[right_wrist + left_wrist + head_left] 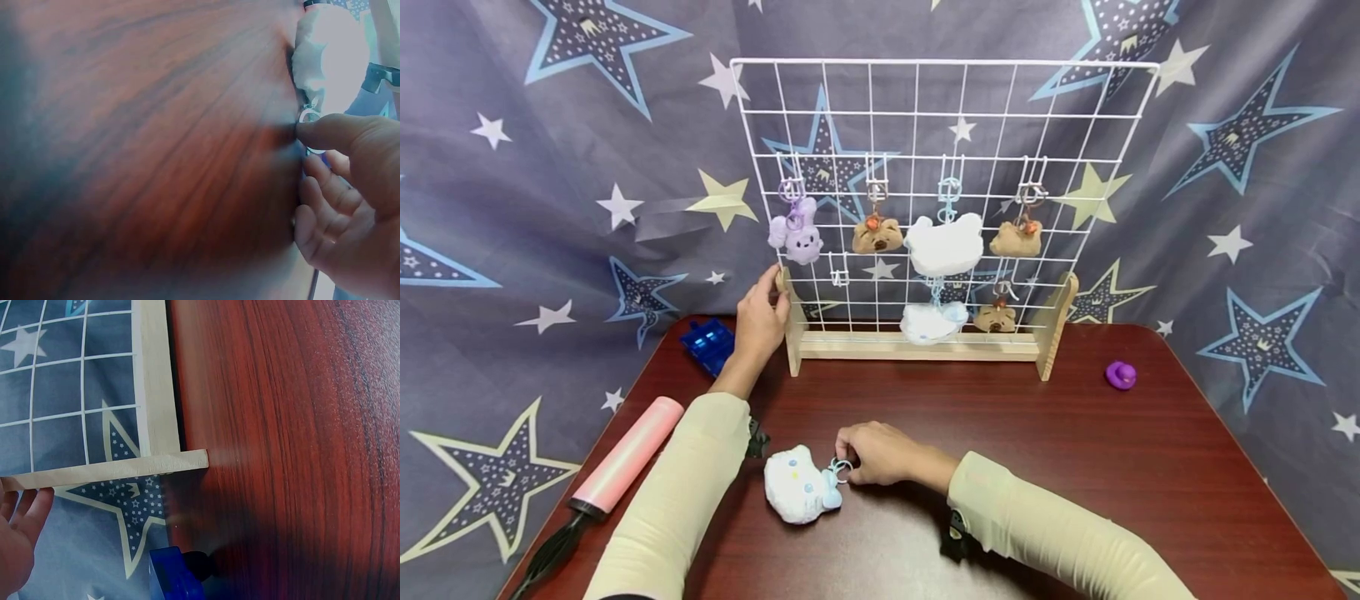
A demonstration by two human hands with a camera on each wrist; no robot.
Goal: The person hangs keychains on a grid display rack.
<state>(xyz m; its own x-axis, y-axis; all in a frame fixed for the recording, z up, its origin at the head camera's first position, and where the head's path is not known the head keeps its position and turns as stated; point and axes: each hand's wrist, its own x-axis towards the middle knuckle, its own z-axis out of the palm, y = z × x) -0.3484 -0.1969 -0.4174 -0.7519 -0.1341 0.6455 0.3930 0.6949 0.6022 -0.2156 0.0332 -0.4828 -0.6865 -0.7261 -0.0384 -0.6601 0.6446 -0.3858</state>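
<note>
My left hand (762, 315) holds the left wooden side post (793, 329) of a white wire grid rack (917, 62), fingers around its upper edge. In the left wrist view, the fingers (32, 509) lie against that post (112, 470). On the table, a white plush cat keychain (793, 485) with blue eyes and a light blue bow lies face up. The right hand (883, 454) pinches its light blue key ring (842, 469) between thumb and finger. In the right wrist view, the thumb rests over the ring (310, 115), and the plush (328, 56) looks washed out.
On the rack hang a purple plush (803, 237), brown bear plushes (877, 237) and white plushes (943, 246). An unused hook (839, 277) shows low on the left. A pink pump (628, 454), a blue object (709, 343) and a purple duck (1121, 375) are on the table.
</note>
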